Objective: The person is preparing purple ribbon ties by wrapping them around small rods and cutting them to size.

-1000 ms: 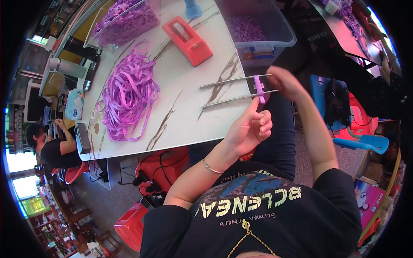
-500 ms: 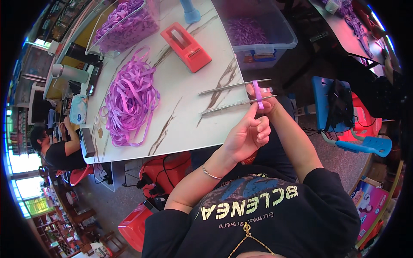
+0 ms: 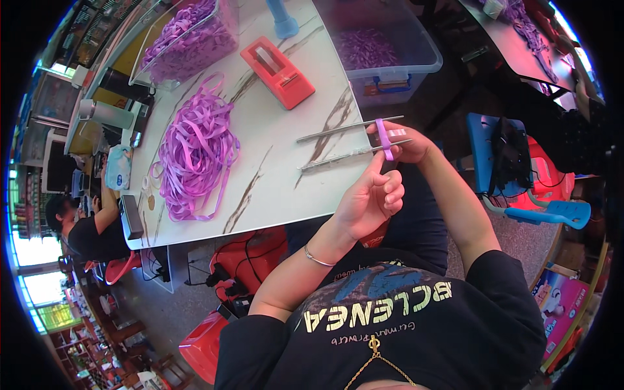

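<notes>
Two thin metal rods (image 3: 335, 131) jut side by side over the right edge of the table. A short purple ribbon (image 3: 383, 138) loops across both of them. My left hand (image 3: 372, 205) is below the loop, its index fingertip at the ribbon's lower end and its other fingers curled in. On the right side, my right hand (image 3: 415, 144) is closed around the rod ends, its fingers at the ribbon. Beside the loop a small shiny pale strip (image 3: 396, 133) shows at the right fingers; I cannot tell what it is. The rods partly cover the right fingertips.
On the marble-patterned table (image 3: 263, 175) lie a heap of purple ribbon (image 3: 198, 153) and a red tape dispenser (image 3: 278, 73). A clear bin of ribbon pieces (image 3: 188, 42) stands behind. Another bin (image 3: 416, 68) is off the table's right edge. A person (image 3: 97, 227) sits far left.
The whole view has shifted slightly left. My right hand has turned a little at the rods, while my left hand keeps its place below the ribbon.
</notes>
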A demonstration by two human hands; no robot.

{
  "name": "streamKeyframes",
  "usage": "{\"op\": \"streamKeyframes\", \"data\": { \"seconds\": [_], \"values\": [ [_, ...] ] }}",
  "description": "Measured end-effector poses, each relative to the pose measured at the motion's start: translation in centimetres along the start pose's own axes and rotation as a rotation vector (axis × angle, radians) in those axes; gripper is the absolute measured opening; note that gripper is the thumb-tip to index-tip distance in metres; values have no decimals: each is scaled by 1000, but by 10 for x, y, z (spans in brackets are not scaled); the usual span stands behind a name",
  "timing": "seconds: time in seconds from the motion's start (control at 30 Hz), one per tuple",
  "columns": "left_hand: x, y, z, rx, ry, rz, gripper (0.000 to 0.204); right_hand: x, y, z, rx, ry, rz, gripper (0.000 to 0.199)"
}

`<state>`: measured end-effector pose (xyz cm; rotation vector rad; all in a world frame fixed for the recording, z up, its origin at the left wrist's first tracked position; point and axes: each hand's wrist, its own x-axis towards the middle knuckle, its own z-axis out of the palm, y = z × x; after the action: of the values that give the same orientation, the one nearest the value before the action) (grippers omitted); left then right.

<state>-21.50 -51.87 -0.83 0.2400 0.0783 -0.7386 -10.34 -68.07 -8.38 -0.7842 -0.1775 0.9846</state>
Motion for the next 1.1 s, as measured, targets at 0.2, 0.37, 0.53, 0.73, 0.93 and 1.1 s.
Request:
{"op": "streamKeyframes", "data": {
  "seconds": [0.2,0.37,0.53,0.73,0.93,1.1],
  "values": [
    [3,0,-2,6,-26,-26,51,22,35,-21,298,-369,-129,36],
    [1,0,0,-13,-5,-9,47,24,28,-15,280,-471,-123,27],
    [1,-1,-2,-31,-4,-5,58,3,0,0,-37,-154,-64,24],
    [2,0,-3,-6,-13,-11,60,-24,-35,30,-259,217,93,25],
    [2,1,-4,-5,-55,-20,63,-36,-50,38,-211,247,150,37],
    [2,0,-2,-11,-27,-19,65,-33,-37,33,-288,316,133,24]
  ]
}}
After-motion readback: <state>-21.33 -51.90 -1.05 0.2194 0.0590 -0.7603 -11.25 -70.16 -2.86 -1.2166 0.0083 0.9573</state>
